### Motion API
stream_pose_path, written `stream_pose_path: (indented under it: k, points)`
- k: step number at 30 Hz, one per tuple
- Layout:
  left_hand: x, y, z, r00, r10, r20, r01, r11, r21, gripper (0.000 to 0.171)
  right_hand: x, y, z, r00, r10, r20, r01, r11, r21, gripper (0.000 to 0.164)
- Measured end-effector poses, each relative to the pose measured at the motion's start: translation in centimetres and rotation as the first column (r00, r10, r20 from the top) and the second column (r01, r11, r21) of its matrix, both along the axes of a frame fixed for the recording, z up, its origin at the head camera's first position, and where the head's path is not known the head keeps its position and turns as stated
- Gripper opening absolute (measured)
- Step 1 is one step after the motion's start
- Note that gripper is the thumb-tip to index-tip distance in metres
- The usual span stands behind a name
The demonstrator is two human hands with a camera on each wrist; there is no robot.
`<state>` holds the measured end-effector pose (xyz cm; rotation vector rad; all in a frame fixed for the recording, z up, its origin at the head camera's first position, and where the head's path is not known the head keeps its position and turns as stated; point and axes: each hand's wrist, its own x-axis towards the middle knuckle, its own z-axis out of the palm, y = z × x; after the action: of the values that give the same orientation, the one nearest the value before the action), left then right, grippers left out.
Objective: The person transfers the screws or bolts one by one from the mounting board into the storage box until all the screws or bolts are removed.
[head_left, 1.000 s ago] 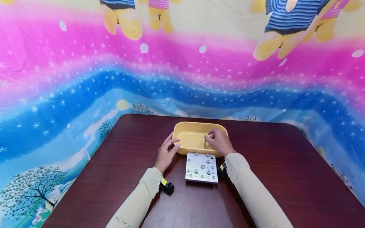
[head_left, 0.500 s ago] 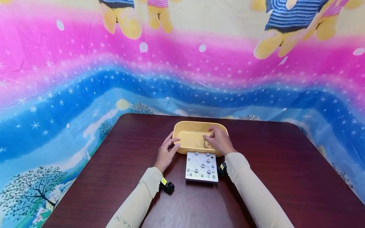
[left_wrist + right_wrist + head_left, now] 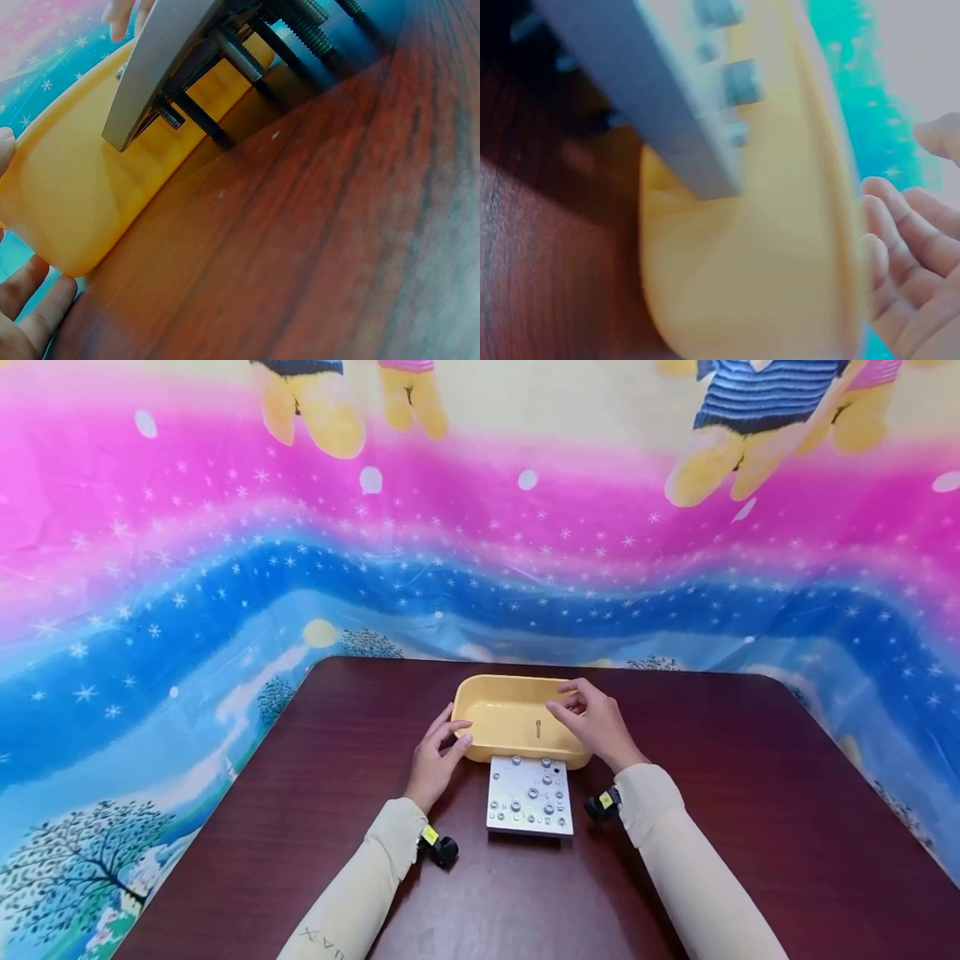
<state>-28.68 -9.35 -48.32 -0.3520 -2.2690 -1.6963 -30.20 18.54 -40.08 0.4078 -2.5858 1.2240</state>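
A yellow plastic tray [image 3: 491, 743] stands on the table, and in the head view a small metal bolt [image 3: 537, 728] is inside it. My left hand [image 3: 435, 760] holds the tray's left end, with fingertips over the rim and others against the outer wall. At the tray's right side my right hand [image 3: 600, 722] is raised over the rim, thumb and fingers apart, holding nothing. In front of the tray sits a square metal plate [image 3: 528, 818] with several bolts set through it. Their threaded shanks [image 3: 236, 54] stick out beneath it in the left wrist view.
The dark reddish wooden table [image 3: 360, 727] extends around the tray and plate. A patterned cloth [image 3: 480, 527] hangs behind its far edge. A black camera [image 3: 442, 852] is on the left wrist, another camera [image 3: 602, 804] on the right.
My right hand has let go of the bolt, which stays in the tray, and has moved up and right. My left hand keeps its place on the tray.
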Motion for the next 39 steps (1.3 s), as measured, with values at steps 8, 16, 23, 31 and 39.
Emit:
stream_pose_path:
  k: [8,16,23,31,39]
  points:
    - [0.2,-0.2,-0.2,1.000,0.010,0.008,-0.010,1.000,-0.001,0.033,3.0,0.9,1.5,0.991,0.128,0.028,-0.130,0.990,0.048,0.044]
    - [0.2,-0.4,-0.1,1.000,0.019,0.005,-0.019,1.000,0.004,0.032,5.4,1.2,3.2,0.953,0.248,0.176,-0.277,0.947,0.165,0.040]
    - [0.2,-0.6,0.3,1.000,0.007,-0.002,-0.007,1.000,0.009,0.039,6.0,0.9,3.7,0.912,0.304,0.277,-0.374,0.893,0.250,0.030]
    - [1.2,-0.2,1.8,0.993,-0.112,0.039,0.110,0.993,0.046,0.050,6.6,0.4,2.9,0.863,0.351,0.364,-0.465,0.833,0.299,0.008]
    - [2.3,0.4,3.4,0.988,-0.149,0.046,0.147,0.988,0.049,0.048,6.7,0.0,2.3,0.841,0.344,0.418,-0.484,0.823,0.297,0.009]
